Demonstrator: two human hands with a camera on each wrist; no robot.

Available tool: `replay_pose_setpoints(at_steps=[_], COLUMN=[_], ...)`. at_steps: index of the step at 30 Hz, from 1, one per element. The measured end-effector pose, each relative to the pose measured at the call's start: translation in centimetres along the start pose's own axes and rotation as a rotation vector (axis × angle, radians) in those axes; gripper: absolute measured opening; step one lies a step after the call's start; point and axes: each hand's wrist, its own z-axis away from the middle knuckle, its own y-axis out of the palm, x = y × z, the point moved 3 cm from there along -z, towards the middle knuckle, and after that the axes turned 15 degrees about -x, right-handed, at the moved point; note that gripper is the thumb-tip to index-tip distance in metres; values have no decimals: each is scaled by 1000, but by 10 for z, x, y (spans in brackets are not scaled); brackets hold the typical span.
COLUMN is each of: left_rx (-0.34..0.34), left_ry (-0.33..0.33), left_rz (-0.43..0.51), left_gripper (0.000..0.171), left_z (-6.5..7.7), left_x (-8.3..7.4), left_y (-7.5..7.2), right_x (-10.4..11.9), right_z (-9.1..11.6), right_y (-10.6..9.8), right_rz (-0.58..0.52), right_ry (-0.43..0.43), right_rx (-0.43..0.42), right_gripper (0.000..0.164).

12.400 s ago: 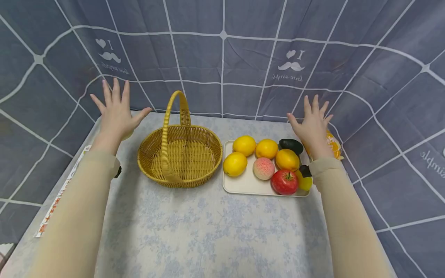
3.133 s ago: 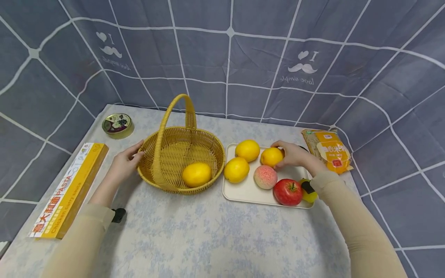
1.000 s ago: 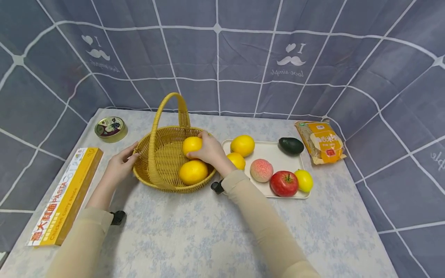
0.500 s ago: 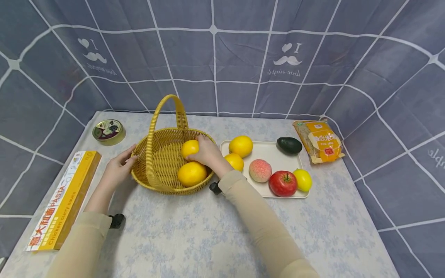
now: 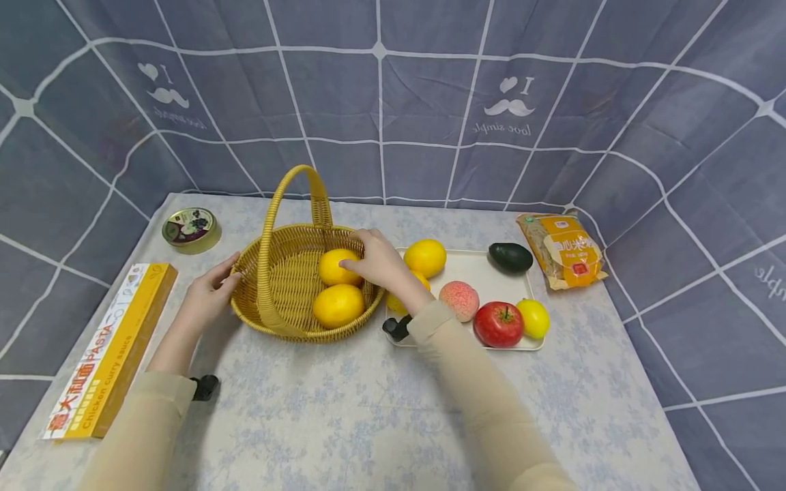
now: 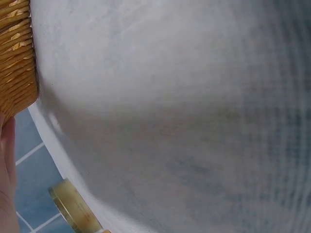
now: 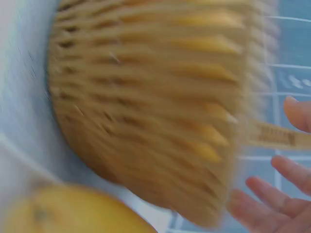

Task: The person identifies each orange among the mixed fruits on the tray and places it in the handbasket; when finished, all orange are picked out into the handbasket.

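My left hand (image 5: 209, 293) pinches the left rim of the yellow wicker basket (image 5: 288, 320); in the left wrist view, fingers (image 6: 7, 160) sit against the weave. Inside the basket's right half lie two lemons, the rear lemon (image 5: 340, 266) and the front lemon (image 5: 339, 306). Over the right rim is my right hand (image 5: 383, 262), its fingers spread and holding nothing, the thumb overlapping the rear lemon in the head view. The right wrist view, blurred, shows the hand's fingers (image 7: 272, 199) apart beside the basket's outer wall (image 7: 146, 97).
On the white tray (image 5: 522, 286) lie a lemon (image 5: 426, 258), another partly hidden by my right wrist, a peach (image 5: 458, 301), a red apple (image 5: 500, 324), a small yellow fruit (image 5: 533, 318) and an avocado (image 5: 511, 258). Nearby: noodle packet (image 5: 565, 252), pasta box (image 5: 117, 348), round tin (image 5: 192, 230).
Both hands were raised and the basket empty at first. One lemon lay inside, then my right hand carried a second from the tray, let go of it and drew back right. Left hand stays at the rim.
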Motion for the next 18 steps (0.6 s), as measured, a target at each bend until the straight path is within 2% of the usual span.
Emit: replay_pose_setpoints(at_steps=[4,9,18], left_rx=[9,14,11], left_ry=[-1,1,8], left_rz=[-2,-5,5], left_gripper=[59,59,59], left_z=[-1,-2,-1], left_x=[1,1,3], left_y=[-1,-2,-1], right_x=[-6,-26,-63], right_z=[1,-1,-1], right_y=[-32,-65,-95], right_rz=[-82,-144,-115], right_ry=[-28,-14,-1], right_rx=[-18,-6,64], right_gripper=[55,52,53])
